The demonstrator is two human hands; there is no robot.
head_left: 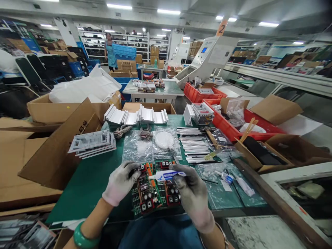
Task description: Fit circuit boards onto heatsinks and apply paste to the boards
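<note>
A green desk (80, 190) is filling the foreground of a workshop; shelving (90, 41) is standing beyond, and a person (111, 52) in a blue apron is standing before it. Silver metal profiles (146, 116) are lining the desk's far edge, grey panels (92, 141) are lying stacked toward its left edge, and silver strips (194, 148) are lying right of centre.

At the middle of the near edge, circuit boards (149, 193) are lying side by side, their green surfaces bearing red, orange and black components. Above them, the gloved right hand (193, 193) is gripping a white tube (168, 175) with blue markings, its narrow nozzle pointing leftward. The gloved left hand (120, 183) is touching the boards' upper left corner with bent fingers; whether it is gripping cannot be told.

The right hand is covering part of the right-hand board and of the tube, whose lettering is remaining too small to read.
</note>
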